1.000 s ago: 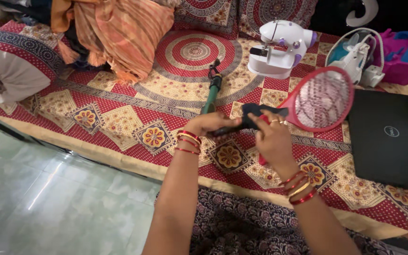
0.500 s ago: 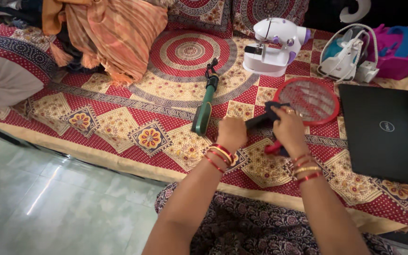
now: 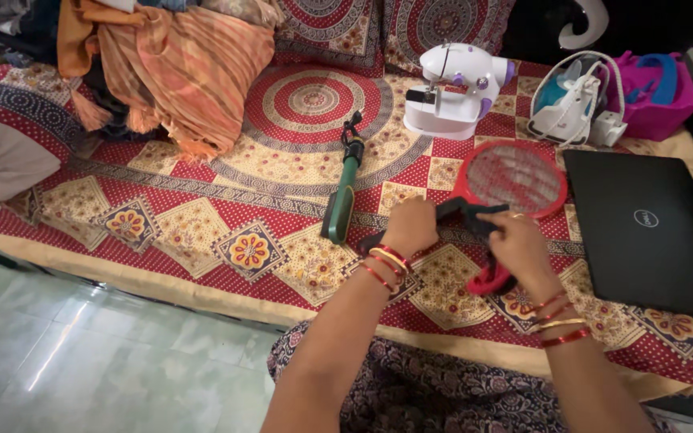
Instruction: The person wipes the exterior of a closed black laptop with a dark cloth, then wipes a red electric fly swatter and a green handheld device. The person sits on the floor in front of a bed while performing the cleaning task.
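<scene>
The left hand (image 3: 412,227) and right hand (image 3: 519,244) are both closing on a dark cloth (image 3: 460,213), working it along the handle of the red racket (image 3: 512,178). Keeping the racket flat on the bedspread (image 3: 202,208) should steady it. The cloth is sitting between the fingers, just left of the laptop (image 3: 651,228).

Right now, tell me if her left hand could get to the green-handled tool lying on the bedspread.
Probably yes. The green-handled tool lies just beside the left hand with only bare bedspread between, but that hand is gripping a dark object and would need to let go.
</scene>
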